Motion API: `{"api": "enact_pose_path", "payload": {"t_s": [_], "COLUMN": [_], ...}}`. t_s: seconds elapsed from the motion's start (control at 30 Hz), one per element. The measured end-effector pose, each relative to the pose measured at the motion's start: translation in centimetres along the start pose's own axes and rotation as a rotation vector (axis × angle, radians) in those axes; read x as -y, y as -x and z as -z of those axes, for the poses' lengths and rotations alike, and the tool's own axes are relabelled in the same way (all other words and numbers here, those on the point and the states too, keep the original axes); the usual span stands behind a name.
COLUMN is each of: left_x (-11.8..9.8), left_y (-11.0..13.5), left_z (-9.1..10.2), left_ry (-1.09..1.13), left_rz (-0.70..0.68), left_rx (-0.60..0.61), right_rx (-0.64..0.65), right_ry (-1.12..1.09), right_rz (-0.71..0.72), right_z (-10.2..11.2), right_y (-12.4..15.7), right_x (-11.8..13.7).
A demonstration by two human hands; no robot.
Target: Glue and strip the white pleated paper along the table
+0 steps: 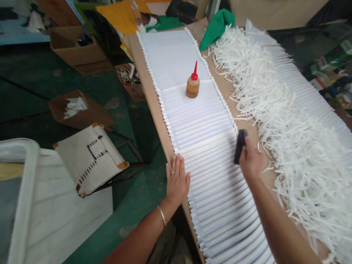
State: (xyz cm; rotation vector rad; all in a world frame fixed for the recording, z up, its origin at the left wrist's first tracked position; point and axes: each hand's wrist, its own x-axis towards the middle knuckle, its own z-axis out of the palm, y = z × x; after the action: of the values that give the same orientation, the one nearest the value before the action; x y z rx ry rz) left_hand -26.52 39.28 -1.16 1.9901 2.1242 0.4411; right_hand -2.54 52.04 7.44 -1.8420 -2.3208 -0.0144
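A long row of overlapping white sheets [209, 168] with notched side edges runs down the table. Flat on its left edge lies my left hand [177, 179], fingers stretched out and a bangle on the wrist. My right hand [250, 157] grips a dark, block-shaped tool [241, 146] at the row's right edge; motion blurs it and its exact kind cannot be made out. Farther up, a small glue bottle [193, 87] with a red pointed nozzle and amber contents stands upright on the sheets.
White shredded strips [297, 128] heap along the table's right side, beside another row of white sheets [299, 77]. A green cloth [218, 27] lies at the far end. On the left are a worn padded stool [90, 161] and cardboard boxes [90, 115] on the floor.
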Motion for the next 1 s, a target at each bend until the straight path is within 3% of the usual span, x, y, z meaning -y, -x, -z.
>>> {"api": "enact_pose_path", "payload": {"t_s": [0.03,0.1,0.13,0.17,0.23,0.3,0.33,0.4,0.43,0.5,0.6,0.67,0.73,0.87,0.93,1.0], "left_x": [0.4,1.3,1.6,1.9,2.2,2.3,2.4,2.7,3.0,3.8,5.0,5.4,5.7,6.0,6.0,6.0], "left_y": [-1.1,-3.0,-3.6,-4.0,-4.0,-3.6,-3.5,-4.1,-4.8,-7.1,-10.9,-12.4,-12.8,-12.3,-12.1,-12.2], "left_z": [0.3,0.4,0.3,0.2,-0.2,-0.4,-0.3,0.2,0.6,1.3,1.8,1.5,1.1,0.4,0.3,0.2], "left_ry": [-0.003,-0.014,-0.019,-0.023,-0.027,-0.022,-0.013,0.009,0.017,0.023,0.019,0.022,0.028,0.042,0.042,0.043], "left_rz": [0.004,-0.003,-0.007,-0.012,-0.013,-0.011,-0.015,-0.017,-0.014,-0.009,-0.053,-0.084,-0.079,-0.073,-0.084,-0.083], "left_rx": [0.001,0.022,0.031,0.037,0.032,0.021,0.021,0.012,0.001,-0.021,0.007,0.036,0.035,0.010,0.000,-0.017], "right_rx": [0.006,0.111,0.134,0.130,0.113,0.072,0.044,-0.023,-0.051,-0.064,0.121,0.186,0.193,0.196,0.238,0.213], "right_ry": [-0.010,-0.044,-0.038,-0.009,0.079,0.156,0.180,0.217,0.215,0.169,0.039,0.052,0.126,0.307,0.344,0.341], "right_rz": [0.059,0.482,0.613,0.625,0.446,0.137,0.052,-0.080,-0.102,-0.046,0.427,0.517,0.388,-0.019,-0.085,-0.128], "right_z": [-1.1,-3.5,-4.5,-5.4,-6.0,-5.3,-4.6,-3.3,-3.0,-3.2,-5.1,-6.5,-7.2,-6.5,-5.4,-4.4], "right_y": [0.5,1.3,1.2,0.8,-1.3,-4.3,-5.7,-7.7,-8.1,-8.0,-7.0,-7.5,-9.3,-14.6,-16.8,-17.9], "right_x": [2.2,5.8,6.5,6.2,2.9,-2.3,-4.5,-6.4,-5.7,-1.4,6.9,9.5,8.1,-1.3,-5.0,-6.0]}}
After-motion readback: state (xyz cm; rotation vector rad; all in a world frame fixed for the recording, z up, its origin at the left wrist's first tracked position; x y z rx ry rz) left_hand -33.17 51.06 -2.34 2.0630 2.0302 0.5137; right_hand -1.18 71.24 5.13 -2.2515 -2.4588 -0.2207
